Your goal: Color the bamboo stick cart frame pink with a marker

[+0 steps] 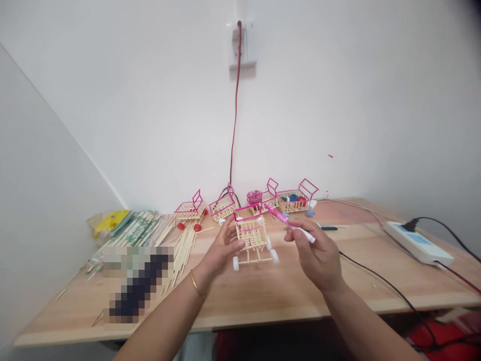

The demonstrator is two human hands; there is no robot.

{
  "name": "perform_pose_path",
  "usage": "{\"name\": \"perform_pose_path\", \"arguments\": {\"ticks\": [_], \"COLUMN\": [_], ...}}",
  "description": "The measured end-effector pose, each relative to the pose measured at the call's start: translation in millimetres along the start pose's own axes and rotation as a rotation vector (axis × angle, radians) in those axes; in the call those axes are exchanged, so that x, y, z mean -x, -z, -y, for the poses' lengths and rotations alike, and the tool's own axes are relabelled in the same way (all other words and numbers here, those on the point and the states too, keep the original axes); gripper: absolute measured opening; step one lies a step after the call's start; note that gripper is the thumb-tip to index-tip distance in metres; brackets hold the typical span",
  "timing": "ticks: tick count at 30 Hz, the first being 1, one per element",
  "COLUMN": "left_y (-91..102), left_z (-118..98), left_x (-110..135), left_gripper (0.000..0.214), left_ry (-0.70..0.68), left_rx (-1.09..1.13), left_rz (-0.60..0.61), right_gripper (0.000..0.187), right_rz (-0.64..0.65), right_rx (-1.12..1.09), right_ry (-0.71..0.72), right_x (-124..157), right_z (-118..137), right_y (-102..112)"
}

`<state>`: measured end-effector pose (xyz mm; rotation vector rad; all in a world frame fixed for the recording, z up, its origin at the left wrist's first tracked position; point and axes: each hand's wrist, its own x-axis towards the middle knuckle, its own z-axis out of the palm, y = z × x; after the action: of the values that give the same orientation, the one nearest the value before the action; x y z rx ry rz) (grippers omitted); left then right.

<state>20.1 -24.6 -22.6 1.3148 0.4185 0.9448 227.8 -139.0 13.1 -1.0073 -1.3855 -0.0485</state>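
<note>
My left hand (221,249) holds a small toy cart (254,239) made of pale wooden sticks, with a pink top frame and white wheels, lifted a little above the wooden table (263,291). My right hand (315,255) grips a pink and white marker pen (289,223), its tip pointing left and up towards the cart's pink rim. A thin gold bangle sits on my left wrist.
Several more stick carts with pink frames (296,199) line the back of the table by the wall. A pile of loose sticks and packets (150,230) lies at left. A white power strip (417,243) with black cables lies at right. A red cable hangs from a wall socket (240,45).
</note>
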Motion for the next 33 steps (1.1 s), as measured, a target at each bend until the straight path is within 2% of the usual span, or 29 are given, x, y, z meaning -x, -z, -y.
{"name": "perform_pose_path", "arguments": {"ticks": [10, 17, 21, 25, 33], "left_y": [3.9, -2.0, -2.2, -1.8, -1.3], "left_z": [4, -5, -11, -14, -17], "left_x": [-1, 1, 4, 6, 7], "left_gripper": [0.09, 0.085, 0.085, 0.088, 0.096], "left_ry": [0.002, 0.031, 0.117, 0.15, 0.172], "left_rx": [-0.019, 0.069, 0.095, 0.101, 0.074], "left_rz": [0.03, 0.043, 0.025, 0.033, 0.033], "right_gripper": [0.02, 0.018, 0.017, 0.018, 0.022], "right_rz": [0.007, 0.015, 0.023, 0.089, 0.134], "right_rx": [0.03, 0.022, -0.091, -0.19, -0.143], "right_ry": [0.018, -0.004, -0.051, -0.057, -0.056], "right_x": [4, 8, -2, -17, -26], "right_z": [-3, -7, -8, -4, 0], "right_y": [-6, -2, 6, 13, 15]}}
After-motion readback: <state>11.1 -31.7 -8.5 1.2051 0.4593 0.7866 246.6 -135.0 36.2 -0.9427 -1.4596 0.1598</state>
